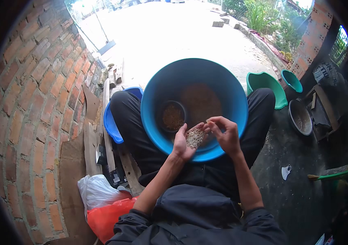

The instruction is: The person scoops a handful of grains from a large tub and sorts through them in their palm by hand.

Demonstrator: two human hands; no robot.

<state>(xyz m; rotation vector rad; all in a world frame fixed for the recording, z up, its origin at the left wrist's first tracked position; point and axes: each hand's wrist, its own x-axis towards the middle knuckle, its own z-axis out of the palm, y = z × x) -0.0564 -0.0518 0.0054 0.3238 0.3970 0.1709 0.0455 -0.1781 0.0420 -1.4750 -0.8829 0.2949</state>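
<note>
My left hand [182, 148] is cupped palm up over the near side of a large blue tub [157, 83], holding a small heap of pale grain [195, 138]. Just right of that palm, my right hand [228, 138] is raised with thumb and forefinger pinched together; whatever is between them is too small to make out. Inside the tub, at its left, sits a small dark bowl [185, 111] with brownish grain-like bits [172, 117]. A layer of brown material [200, 100] covers part of the tub's bottom. The tub rests between my knees.
A brick wall [39, 102] rises at the left, with wooden planks [90, 149] and plastic bags [104, 208] beside it. A blue basin [110, 122] is behind my left knee. Green basins [265, 83], a metal bowl [300, 116] and a white mask [286, 172] lie at the right.
</note>
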